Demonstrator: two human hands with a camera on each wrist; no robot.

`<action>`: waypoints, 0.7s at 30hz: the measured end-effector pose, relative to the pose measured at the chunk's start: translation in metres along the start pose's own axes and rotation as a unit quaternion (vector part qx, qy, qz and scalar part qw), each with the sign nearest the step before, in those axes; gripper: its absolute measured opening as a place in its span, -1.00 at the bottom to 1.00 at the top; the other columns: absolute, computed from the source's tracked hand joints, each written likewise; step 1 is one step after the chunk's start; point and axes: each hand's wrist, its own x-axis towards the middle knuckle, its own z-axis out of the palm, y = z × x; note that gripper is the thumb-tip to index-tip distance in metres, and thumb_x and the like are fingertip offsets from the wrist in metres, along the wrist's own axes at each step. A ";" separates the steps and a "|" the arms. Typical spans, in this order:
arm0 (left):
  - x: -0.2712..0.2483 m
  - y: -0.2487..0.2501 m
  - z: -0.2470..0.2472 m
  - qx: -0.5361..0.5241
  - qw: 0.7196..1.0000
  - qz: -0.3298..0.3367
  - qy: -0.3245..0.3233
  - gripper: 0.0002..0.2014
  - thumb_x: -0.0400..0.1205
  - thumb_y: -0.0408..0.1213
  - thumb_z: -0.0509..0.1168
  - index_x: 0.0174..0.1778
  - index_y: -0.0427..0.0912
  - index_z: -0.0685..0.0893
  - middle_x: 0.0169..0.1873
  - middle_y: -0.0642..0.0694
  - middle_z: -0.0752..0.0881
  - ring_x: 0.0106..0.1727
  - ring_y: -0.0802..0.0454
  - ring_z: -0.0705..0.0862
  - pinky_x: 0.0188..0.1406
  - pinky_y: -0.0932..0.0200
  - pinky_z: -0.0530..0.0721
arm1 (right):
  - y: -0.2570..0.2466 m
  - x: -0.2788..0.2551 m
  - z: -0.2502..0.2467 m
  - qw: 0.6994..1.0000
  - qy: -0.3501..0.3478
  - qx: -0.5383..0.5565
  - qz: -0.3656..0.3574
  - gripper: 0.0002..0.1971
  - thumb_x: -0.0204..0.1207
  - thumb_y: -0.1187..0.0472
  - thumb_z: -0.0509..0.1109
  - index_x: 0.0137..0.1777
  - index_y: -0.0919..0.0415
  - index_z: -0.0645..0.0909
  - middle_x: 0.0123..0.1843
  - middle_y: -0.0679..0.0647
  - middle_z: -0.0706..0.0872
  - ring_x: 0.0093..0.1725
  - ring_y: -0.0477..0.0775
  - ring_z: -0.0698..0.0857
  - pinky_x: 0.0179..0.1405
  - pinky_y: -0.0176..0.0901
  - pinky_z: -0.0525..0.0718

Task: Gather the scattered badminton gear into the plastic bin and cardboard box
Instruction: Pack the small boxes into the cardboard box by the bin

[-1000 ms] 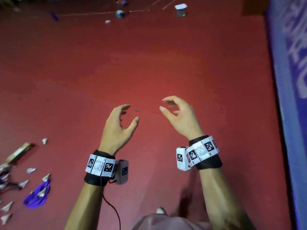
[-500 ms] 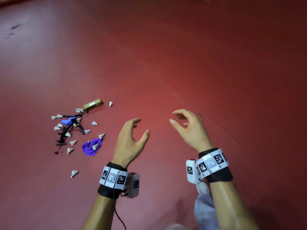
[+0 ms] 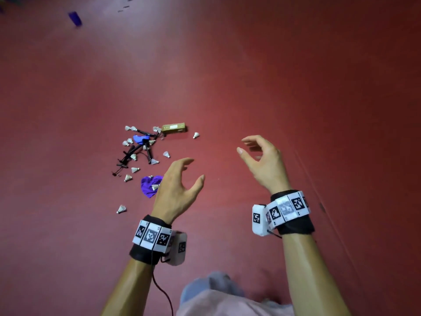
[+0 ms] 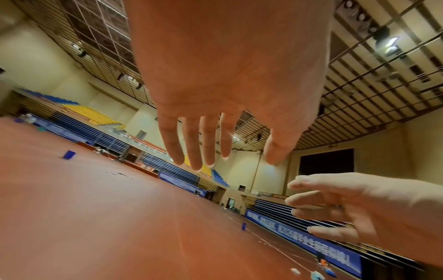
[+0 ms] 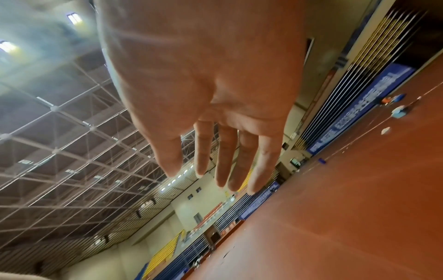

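Scattered gear lies on the red floor in the head view: several white shuttlecocks (image 3: 121, 209), black rackets (image 3: 134, 153), a gold shuttle tube (image 3: 174, 128), a blue cloth (image 3: 139, 139) and a purple cloth (image 3: 149, 187). My left hand (image 3: 196, 169) hovers just right of the purple cloth, covering its right edge, fingers loosely spread and empty. My right hand (image 3: 242, 145) is raised further right, fingers relaxed, holding nothing. The wrist views show each palm, left (image 4: 225, 161) and right (image 5: 208, 178), bare above the floor. No bin or box is identifiable.
A small blue object (image 3: 75, 18) stands far off at the top left, also seen as the blue object (image 4: 69, 154) in the left wrist view. A faint court line (image 3: 319, 179) runs down the right. My light clothing (image 3: 216, 293) fills the bottom edge.
The view has swung so the gear pile, at the left edge a second ago, now lies centre-left and closer. Both hands stay raised and empty.
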 end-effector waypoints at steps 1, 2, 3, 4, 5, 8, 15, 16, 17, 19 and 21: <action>0.011 -0.003 -0.001 0.008 1.000 -0.012 0.009 -0.48 0.60 0.13 0.41 0.48 0.10 0.55 0.36 0.18 0.62 0.34 0.23 0.63 0.32 -0.05 0.71 | 0.005 0.015 0.007 1.000 -0.018 0.003 -0.001 -0.78 0.58 -0.01 0.53 0.19 -0.08 0.70 0.13 -0.19 0.77 0.17 -0.20 0.73 0.21 0.02 0.75; 0.022 -0.008 -0.002 0.013 0.999 -0.023 0.019 -0.48 0.60 0.12 0.42 0.47 0.09 0.56 0.35 0.18 0.62 0.33 0.22 0.63 0.32 -0.04 0.70 | 0.011 0.030 0.015 0.999 -0.038 0.004 -0.003 -0.78 0.58 -0.01 0.53 0.19 -0.08 0.70 0.14 -0.19 0.77 0.18 -0.21 0.72 0.22 0.01 0.75; 0.033 -0.014 -0.003 0.017 0.999 -0.035 0.029 -0.49 0.60 0.11 0.42 0.46 0.09 0.56 0.34 0.17 0.63 0.32 0.21 0.64 0.31 -0.02 0.70 | 0.016 0.045 0.025 0.998 -0.057 0.005 -0.004 -0.78 0.58 -0.02 0.53 0.20 -0.09 0.69 0.14 -0.19 0.76 0.18 -0.21 0.72 0.23 -0.01 0.74; 0.046 -0.021 -0.002 0.020 0.998 -0.048 0.038 -0.49 0.61 0.10 0.44 0.46 0.09 0.56 0.34 0.17 0.64 0.30 0.23 0.65 0.31 0.01 0.70 | 0.021 0.062 0.034 0.997 -0.073 0.008 -0.005 -0.77 0.58 -0.02 0.53 0.20 -0.10 0.69 0.15 -0.19 0.76 0.19 -0.22 0.72 0.24 -0.02 0.73; 0.058 -0.028 -0.001 0.021 0.997 -0.062 0.045 -0.50 0.61 0.08 0.45 0.46 0.10 0.57 0.33 0.17 0.64 0.28 0.26 0.65 0.30 0.05 0.69 | 0.026 0.079 0.045 0.996 -0.085 0.012 -0.007 -0.77 0.58 -0.03 0.53 0.20 -0.10 0.69 0.15 -0.19 0.76 0.19 -0.22 0.71 0.24 -0.03 0.73; 0.103 -0.057 0.003 0.026 0.994 -0.090 0.059 -0.52 0.61 0.05 0.47 0.44 0.12 0.57 0.30 0.19 0.64 0.26 0.32 0.64 0.23 0.16 0.67 | 0.044 0.135 0.079 0.993 -0.110 0.024 -0.019 -0.77 0.58 -0.01 0.54 0.20 -0.07 0.70 0.16 -0.18 0.76 0.19 -0.21 0.71 0.25 -0.03 0.73; 0.261 -0.135 0.007 0.027 0.991 -0.114 0.067 -0.50 0.61 0.02 0.48 0.47 0.08 0.57 0.36 0.18 0.63 0.31 0.22 0.63 0.20 0.25 0.64 | 0.072 0.300 0.156 0.988 -0.149 0.009 -0.033 -0.79 0.57 0.00 0.55 0.18 -0.14 0.70 0.16 -0.21 0.75 0.18 -0.22 0.72 0.23 -0.05 0.73; 0.291 -0.143 0.006 0.024 0.992 -0.107 0.065 -0.49 0.61 0.04 0.47 0.47 0.07 0.57 0.36 0.17 0.63 0.31 0.21 0.63 0.26 0.14 0.66 | 0.072 0.329 0.163 0.989 -0.142 0.004 -0.037 -0.79 0.57 0.01 0.55 0.18 -0.13 0.70 0.15 -0.20 0.75 0.18 -0.22 0.72 0.22 -0.08 0.73; 0.321 -0.150 0.006 0.022 0.993 -0.099 0.061 -0.48 0.61 0.06 0.46 0.48 0.06 0.56 0.36 0.16 0.63 0.32 0.20 0.63 0.29 0.06 0.68 | 0.073 0.356 0.168 0.991 -0.130 0.002 -0.041 -0.78 0.57 0.01 0.55 0.19 -0.10 0.70 0.15 -0.19 0.76 0.17 -0.22 0.72 0.21 -0.11 0.72; 0.383 -0.160 0.005 0.019 0.995 -0.084 0.048 -0.46 0.61 0.09 0.44 0.49 0.06 0.55 0.38 0.16 0.62 0.33 0.18 0.62 0.32 0.01 0.68 | 0.076 0.405 0.177 0.994 -0.099 -0.001 -0.043 -0.78 0.57 0.03 0.56 0.19 -0.07 0.71 0.14 -0.17 0.77 0.15 -0.21 0.73 0.19 -0.15 0.70; 0.440 -0.166 0.009 0.024 0.997 -0.070 0.038 -0.45 0.61 0.09 0.45 0.50 0.04 0.54 0.40 0.14 0.62 0.34 0.18 0.62 0.33 -0.01 0.67 | 0.085 0.447 0.185 0.995 -0.089 -0.009 -0.040 -0.78 0.57 0.04 0.55 0.18 -0.07 0.70 0.14 -0.17 0.76 0.15 -0.21 0.73 0.18 -0.16 0.70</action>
